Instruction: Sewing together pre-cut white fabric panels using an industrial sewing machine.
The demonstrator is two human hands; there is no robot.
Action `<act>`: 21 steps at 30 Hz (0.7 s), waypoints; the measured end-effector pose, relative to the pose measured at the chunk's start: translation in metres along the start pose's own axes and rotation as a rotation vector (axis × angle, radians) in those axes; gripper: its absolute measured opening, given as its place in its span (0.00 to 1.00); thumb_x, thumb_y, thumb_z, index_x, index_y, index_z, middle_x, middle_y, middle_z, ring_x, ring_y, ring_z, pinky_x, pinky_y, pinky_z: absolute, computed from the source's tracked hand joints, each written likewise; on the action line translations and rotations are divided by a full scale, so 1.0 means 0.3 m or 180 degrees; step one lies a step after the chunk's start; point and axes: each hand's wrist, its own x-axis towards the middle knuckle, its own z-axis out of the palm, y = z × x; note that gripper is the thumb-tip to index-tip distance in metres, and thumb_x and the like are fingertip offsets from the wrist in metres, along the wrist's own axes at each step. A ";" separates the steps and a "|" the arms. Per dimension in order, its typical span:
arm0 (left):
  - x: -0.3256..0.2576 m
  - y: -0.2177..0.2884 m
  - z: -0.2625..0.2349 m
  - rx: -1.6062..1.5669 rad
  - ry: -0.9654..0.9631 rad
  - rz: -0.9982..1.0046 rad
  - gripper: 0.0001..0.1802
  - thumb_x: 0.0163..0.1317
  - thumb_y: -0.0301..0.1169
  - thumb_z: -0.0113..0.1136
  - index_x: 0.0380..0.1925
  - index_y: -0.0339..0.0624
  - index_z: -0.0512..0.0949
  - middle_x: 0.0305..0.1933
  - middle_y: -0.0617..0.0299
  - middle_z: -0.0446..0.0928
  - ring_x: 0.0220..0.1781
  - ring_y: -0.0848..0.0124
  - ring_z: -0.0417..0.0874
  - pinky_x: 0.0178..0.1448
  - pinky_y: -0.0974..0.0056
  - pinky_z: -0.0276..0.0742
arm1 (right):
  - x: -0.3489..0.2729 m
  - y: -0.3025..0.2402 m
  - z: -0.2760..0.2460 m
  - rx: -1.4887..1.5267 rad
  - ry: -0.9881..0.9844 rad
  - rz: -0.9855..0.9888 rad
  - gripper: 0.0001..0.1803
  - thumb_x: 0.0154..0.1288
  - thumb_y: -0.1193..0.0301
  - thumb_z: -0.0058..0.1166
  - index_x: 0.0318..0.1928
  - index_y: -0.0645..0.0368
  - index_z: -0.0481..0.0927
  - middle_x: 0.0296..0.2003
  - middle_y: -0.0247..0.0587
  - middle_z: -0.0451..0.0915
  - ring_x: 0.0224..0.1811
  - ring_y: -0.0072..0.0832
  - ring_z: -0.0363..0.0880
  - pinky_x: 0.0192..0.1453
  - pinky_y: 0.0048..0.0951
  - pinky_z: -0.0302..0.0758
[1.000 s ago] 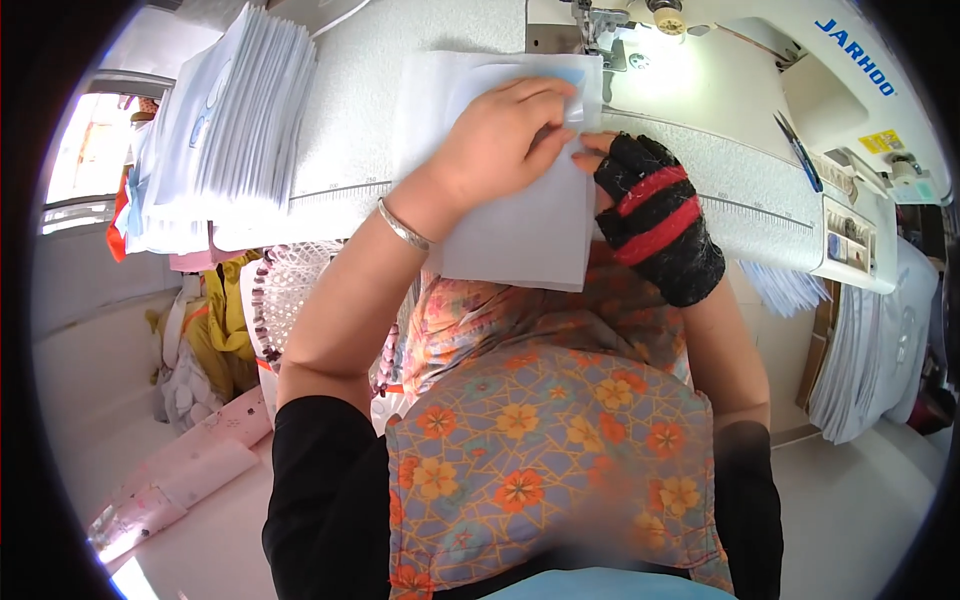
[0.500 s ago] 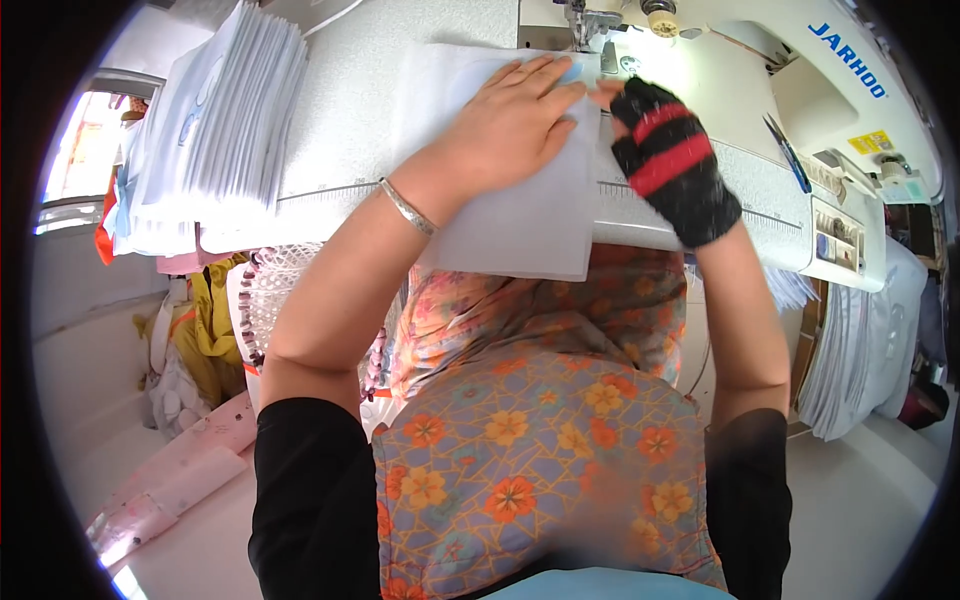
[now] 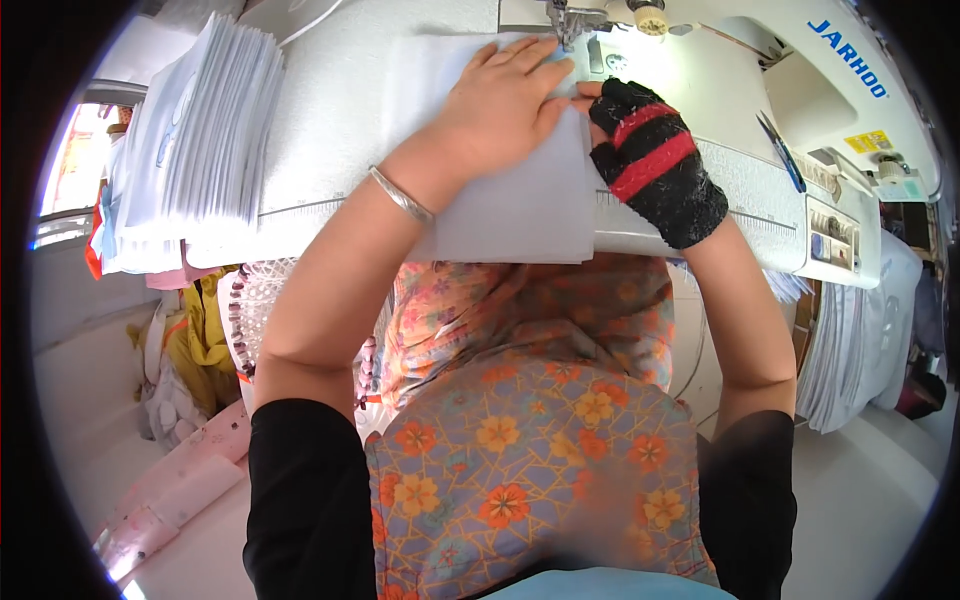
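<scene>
A thin white sheet, fabric by its look (image 3: 520,225), lies on the sewing machine bed, its far right corner close under the presser foot (image 3: 566,38). My left hand (image 3: 505,105) rests flat on top, fingers stretched toward the foot. A silvery bracelet (image 3: 400,195) circles that wrist. My right hand (image 3: 650,160), in a black fingerless glove with red stripes, is at the sheet's right edge near the foot. Its thumb and index finger are closed on that edge; the other fingers are curled. Part of a blue patch shows by the left fingertips.
At the left stands a thick stack of folded white pieces (image 3: 205,150). Thread snips (image 3: 782,150) lie on the bed at the right, near a small compartment with bobbins (image 3: 833,240). The machine's arm (image 3: 840,60) fills the upper right. More white pieces (image 3: 840,350) hang at lower right.
The white sheet has slid away from me toward the presser foot, its near edge now closer to the table edge. Both hands stay by it. The whole view has shifted slightly.
</scene>
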 end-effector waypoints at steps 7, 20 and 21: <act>0.019 -0.139 -0.210 -0.0412 -0.0653 -0.0352 0.17 0.59 0.29 0.59 0.49 0.40 0.80 0.54 0.47 0.78 0.55 0.47 0.78 0.62 0.53 0.73 | 0.001 0.020 -0.005 -0.0278 0.0029 -0.0150 0.18 0.57 0.82 0.50 0.48 0.56 0.79 0.52 0.42 0.80 0.53 0.45 0.78 0.59 0.39 0.76; -0.127 0.193 -0.155 -0.0321 -0.0207 0.0251 0.21 0.56 0.34 0.64 0.50 0.37 0.78 0.53 0.50 0.76 0.60 0.54 0.75 0.66 0.54 0.71 | 0.002 -0.004 -0.046 0.0309 -0.0118 0.0105 0.18 0.53 0.84 0.50 0.45 0.57 0.82 0.49 0.42 0.82 0.51 0.45 0.79 0.56 0.39 0.78; -0.139 0.219 -0.157 -0.0319 -0.0182 0.0260 0.21 0.56 0.34 0.64 0.50 0.37 0.78 0.53 0.50 0.76 0.60 0.54 0.75 0.66 0.54 0.71 | 0.013 0.006 -0.053 0.0447 -0.0162 0.0328 0.18 0.54 0.83 0.50 0.45 0.57 0.82 0.49 0.42 0.82 0.51 0.45 0.79 0.55 0.39 0.78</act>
